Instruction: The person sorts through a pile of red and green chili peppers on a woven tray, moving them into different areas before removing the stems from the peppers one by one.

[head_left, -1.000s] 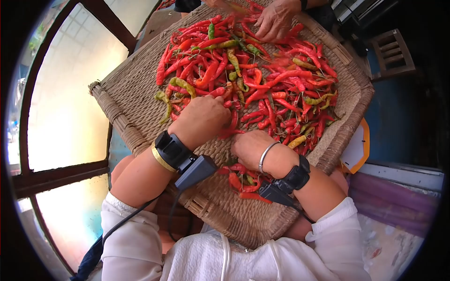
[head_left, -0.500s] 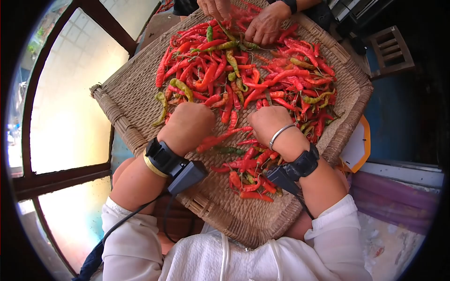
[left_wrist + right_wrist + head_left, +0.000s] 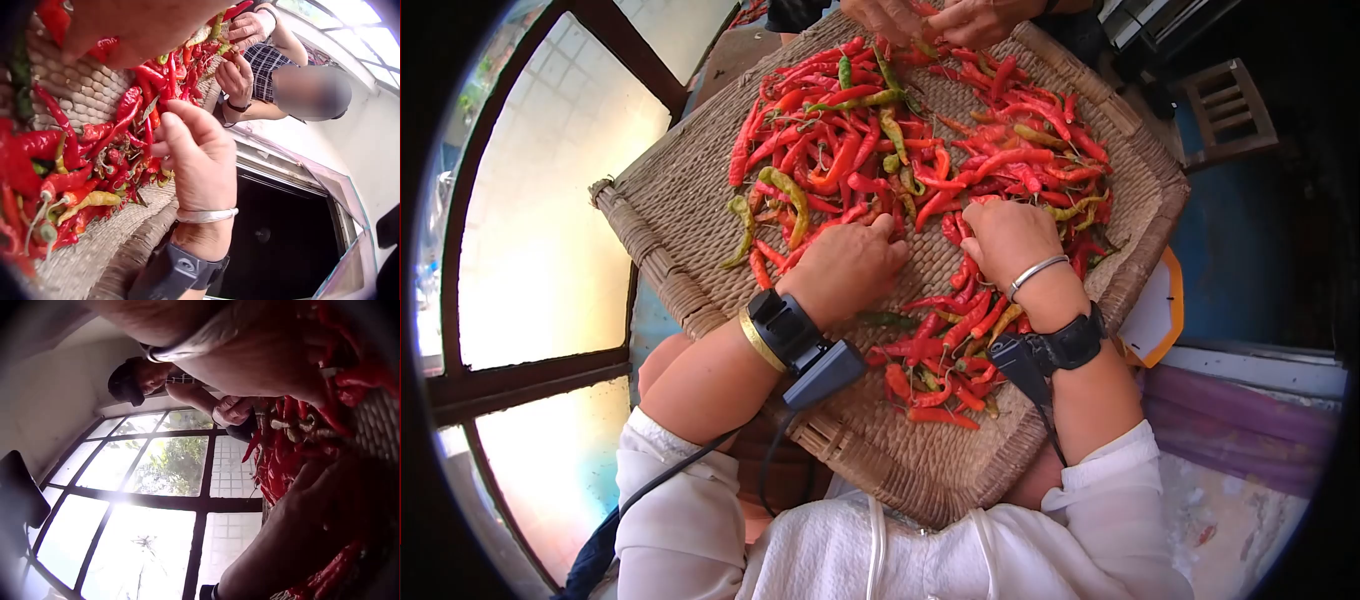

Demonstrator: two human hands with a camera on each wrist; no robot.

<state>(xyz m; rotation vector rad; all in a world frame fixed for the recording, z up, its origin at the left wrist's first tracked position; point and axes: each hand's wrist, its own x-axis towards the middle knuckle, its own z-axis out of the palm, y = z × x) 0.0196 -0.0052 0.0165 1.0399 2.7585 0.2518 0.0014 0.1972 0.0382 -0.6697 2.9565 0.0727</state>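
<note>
Red chili peppers [image 3: 840,150], with a few green and yellowish ones among them, lie heaped on a woven tray [image 3: 670,200]. Over the near left edge of the heap is my left hand [image 3: 845,265], its fingers bent down among chilies; I cannot tell whether it grips one. My right hand [image 3: 1015,240], with a silver bracelet, reaches into the heap's near right side. In the left wrist view, my right hand [image 3: 203,150] has thumb and bent fingers at a slim red chili pepper [image 3: 148,132]. Closer to my body lies a smaller group of chilies [image 3: 940,370].
Across the tray, another person's hands [image 3: 970,20] work at the far edge of the heap. Paned windows [image 3: 550,220] stand on the left. A wooden chair [image 3: 1230,110] is at the far right, and an orange-edged white object [image 3: 1155,315] sits beside the tray.
A blurred red chili by my left hand half a second ago no longer shows there. My left hand has moved right, my right hand right and slightly up. The other person's hands have come together.
</note>
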